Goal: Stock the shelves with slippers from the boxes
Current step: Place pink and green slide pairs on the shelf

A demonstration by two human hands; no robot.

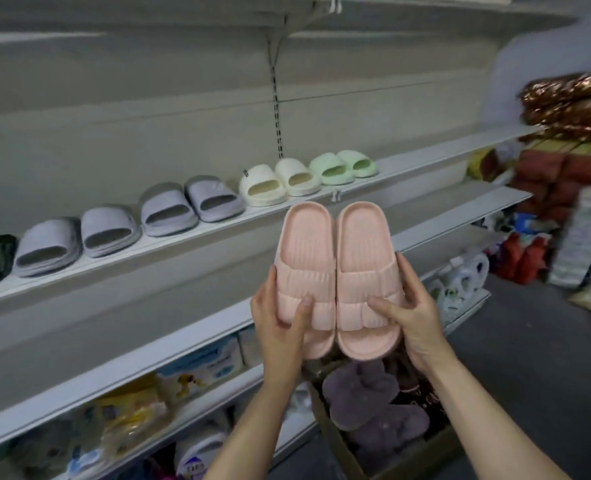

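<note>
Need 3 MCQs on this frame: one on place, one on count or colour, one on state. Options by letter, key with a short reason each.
1. Where is the pale green pair of foam slides?
A. at the right end of the slipper row on the white metal shelf
B. in the box
C. on the floor

2. How many grey-lilac foam slides stand on that shelf?
A. two
B. four
C. six

3. What state is the pink ribbed pair of foam slides in?
A. lying on the shelf
B. held side by side in both hands
C. in the box

Key:
1 A, the green pair sits past the cream foam slides, last on the right.
2 B, four grey-lilac ones show left of the cream pair.
3 B, the left hand and right hand each grip one, above the cardboard box holding purple fluffy slippers.
</note>
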